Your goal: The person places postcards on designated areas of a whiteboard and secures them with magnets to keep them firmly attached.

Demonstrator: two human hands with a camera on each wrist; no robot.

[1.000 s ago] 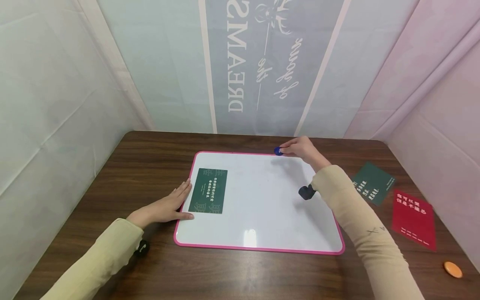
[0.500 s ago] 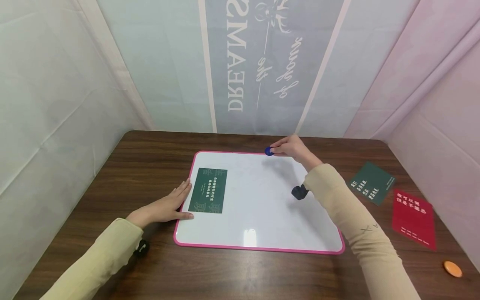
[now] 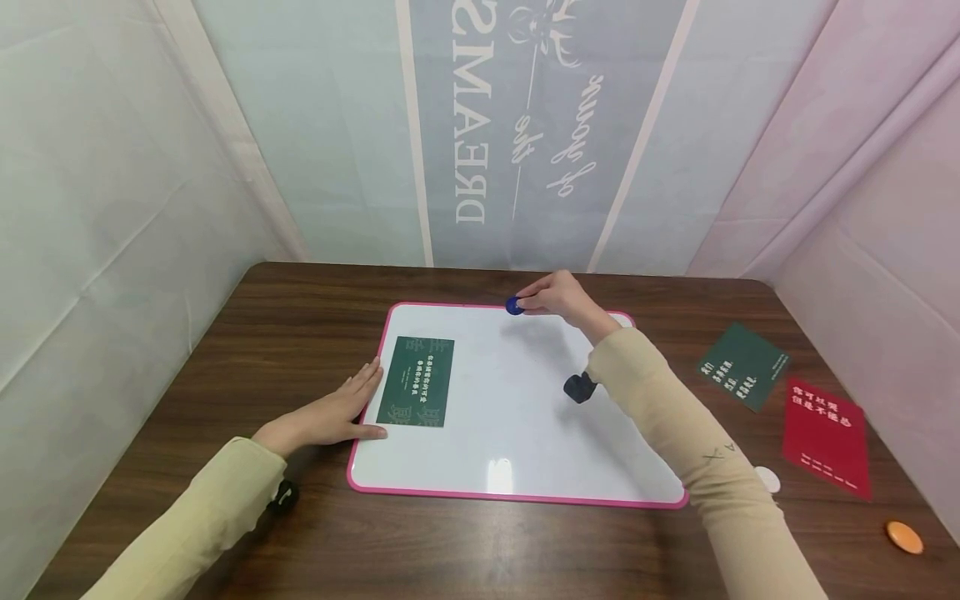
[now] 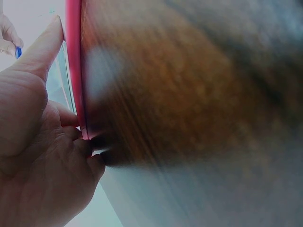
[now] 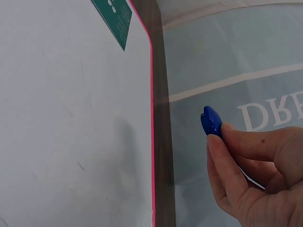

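Note:
A white board with a pink rim (image 3: 517, 498) lies flat on the brown table (image 3: 300, 308). A dark green card (image 3: 417, 392) sits on its left part. My right hand (image 3: 555, 298) pinches a small blue round magnet (image 3: 513, 306) (image 5: 211, 122) above the board's far edge. My left hand (image 3: 330, 417) rests flat on the table, fingers straight, touching the board's left rim (image 4: 75, 71); its thumb lies along that rim.
Right of the board lie another green card (image 3: 744, 365), a red card (image 3: 827, 437), a white disc (image 3: 768, 478) and an orange disc (image 3: 904, 537). Fabric walls with printed lettering close in the table on three sides.
My right hand has carried the blue magnet leftward along the board's far edge. The white disc by the right forearm has come into sight. The left hand has stayed put.

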